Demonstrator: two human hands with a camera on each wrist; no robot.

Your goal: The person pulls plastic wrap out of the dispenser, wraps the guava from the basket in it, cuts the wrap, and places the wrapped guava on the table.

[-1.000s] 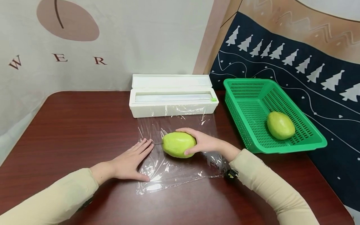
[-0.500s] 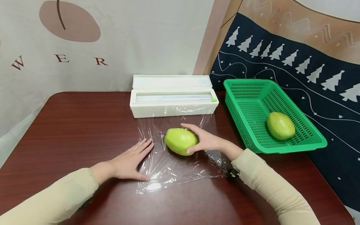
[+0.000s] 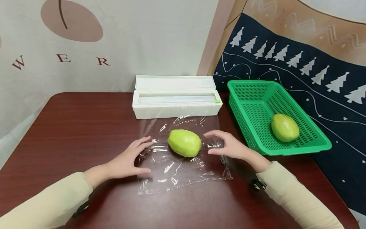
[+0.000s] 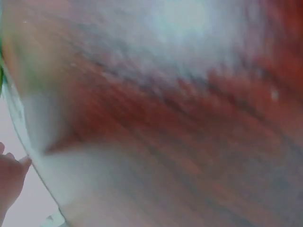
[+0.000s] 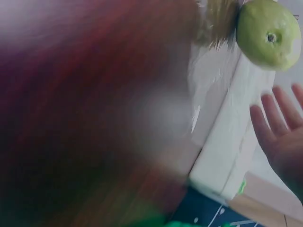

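A yellow-green pear [image 3: 184, 143] lies on its side on a sheet of clear plastic wrap [image 3: 171, 171]. The wrap runs out of a white dispenser box [image 3: 177, 111] whose lid stands raised. To the right of the pear, my right hand [image 3: 230, 146] hovers with fingers spread and holds nothing; the right wrist view shows a gap between the fingers [image 5: 279, 113] and the pear [image 5: 270, 35]. My left hand [image 3: 125, 162] is at the left edge of the wrap, thumb and fingers apart. Whether it touches the film, I cannot tell.
On the right stands a green plastic basket [image 3: 257, 127] with a second pear [image 3: 285, 127] inside. A small green slider [image 3: 217, 101] sits at the dispenser's right end. Fabric-covered walls rise behind the dark wooden table [image 3: 85, 127].
The pear shifted slightly to the right and up in my right hand's grip. That hand then let go and drew away to the right. My left hand moved slightly left from the wrap's edge.
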